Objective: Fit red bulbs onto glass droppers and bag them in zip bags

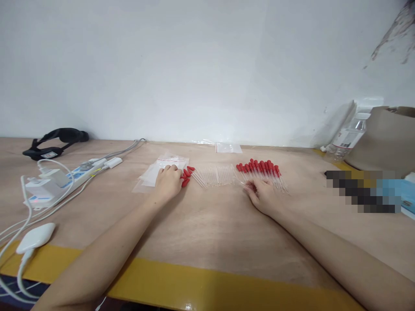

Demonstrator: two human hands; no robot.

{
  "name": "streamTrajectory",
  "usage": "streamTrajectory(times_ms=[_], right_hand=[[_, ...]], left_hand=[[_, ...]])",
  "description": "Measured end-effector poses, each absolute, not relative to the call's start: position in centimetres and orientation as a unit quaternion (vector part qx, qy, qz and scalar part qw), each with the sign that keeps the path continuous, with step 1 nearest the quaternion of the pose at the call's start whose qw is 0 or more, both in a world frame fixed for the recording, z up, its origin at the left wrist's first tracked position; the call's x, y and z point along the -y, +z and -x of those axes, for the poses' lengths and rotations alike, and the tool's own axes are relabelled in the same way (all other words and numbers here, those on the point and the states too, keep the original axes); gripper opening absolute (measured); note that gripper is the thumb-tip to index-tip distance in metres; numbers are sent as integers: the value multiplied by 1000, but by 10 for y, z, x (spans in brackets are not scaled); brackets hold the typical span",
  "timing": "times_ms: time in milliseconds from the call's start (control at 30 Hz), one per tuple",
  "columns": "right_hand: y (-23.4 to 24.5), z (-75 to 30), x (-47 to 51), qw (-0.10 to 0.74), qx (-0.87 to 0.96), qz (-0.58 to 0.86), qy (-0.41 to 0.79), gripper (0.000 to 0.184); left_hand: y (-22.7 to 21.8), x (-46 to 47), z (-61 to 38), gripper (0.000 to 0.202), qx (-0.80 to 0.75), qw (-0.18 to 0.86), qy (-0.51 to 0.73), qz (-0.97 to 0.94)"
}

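My left hand [169,182] rests on the table with its fingers curled against a small pile of red rubber bulbs [186,173]. Its fingertips are partly hidden, so what they grip cannot be made out. My right hand [261,195] is closed in a pinch on a thin clear dropper tube that points left. Just beyond that hand lies a row of droppers with red bulbs [259,166] on their far ends. Between my hands, bare clear tubes [220,175] lie side by side, with a few slanted ones at the left.
Clear zip bags [151,176] lie beside my left hand, another bag [228,148] by the wall. A power strip [76,177] with cables and a black headset [55,142] are at left. A plastic bottle [348,137] and a grey-brown container [384,138] stand at right.
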State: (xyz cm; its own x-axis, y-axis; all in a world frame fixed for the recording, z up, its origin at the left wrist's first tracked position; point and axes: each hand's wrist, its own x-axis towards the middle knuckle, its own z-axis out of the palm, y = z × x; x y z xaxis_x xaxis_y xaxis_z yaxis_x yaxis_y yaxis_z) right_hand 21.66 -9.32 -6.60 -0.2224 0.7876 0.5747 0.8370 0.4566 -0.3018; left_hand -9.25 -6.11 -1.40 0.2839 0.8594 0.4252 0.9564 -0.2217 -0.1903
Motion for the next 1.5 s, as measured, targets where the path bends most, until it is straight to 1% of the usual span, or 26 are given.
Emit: streamTrajectory(times_ms=[133,200,233,300,400,433,500,667,833,1067,1200,1333,1500], right_hand=[[-70,-218,91,378,782,489,-74,21],[-69,-216,92,391,790,465,-83,21],[-67,-215,94,394,795,455,-81,20],[-63,-210,100,392,802,445,-72,20],[-57,-202,110,377,813,439,-62,19],[-57,-200,113,373,818,434,-58,18],[-59,-198,115,371,825,423,-52,18],[-62,-195,115,371,832,409,-52,18],[-59,-191,118,343,841,417,-43,19],[-55,-189,121,335,851,404,17,20],[-45,-193,122,292,859,418,36,19],[-38,-199,121,239,875,420,44,21],[-41,-201,118,217,885,411,-2,25]], left_hand=[[-10,66,85,14,571,186,-182,778],[-14,73,73,11,532,138,-251,797],[-18,77,65,10,504,96,-289,809],[-30,86,47,10,449,-34,-347,823],[-51,94,23,19,405,-208,-380,806],[-55,95,17,23,404,-244,-379,796],[-60,96,12,27,405,-287,-371,785],[-57,94,13,23,397,-309,-362,784],[-58,94,14,24,393,-314,-368,782],[-58,94,14,23,384,-293,-381,788],[-58,94,16,20,365,-284,-375,803],[-58,96,17,18,356,-280,-341,824],[-56,99,17,18,363,-259,-303,842]])
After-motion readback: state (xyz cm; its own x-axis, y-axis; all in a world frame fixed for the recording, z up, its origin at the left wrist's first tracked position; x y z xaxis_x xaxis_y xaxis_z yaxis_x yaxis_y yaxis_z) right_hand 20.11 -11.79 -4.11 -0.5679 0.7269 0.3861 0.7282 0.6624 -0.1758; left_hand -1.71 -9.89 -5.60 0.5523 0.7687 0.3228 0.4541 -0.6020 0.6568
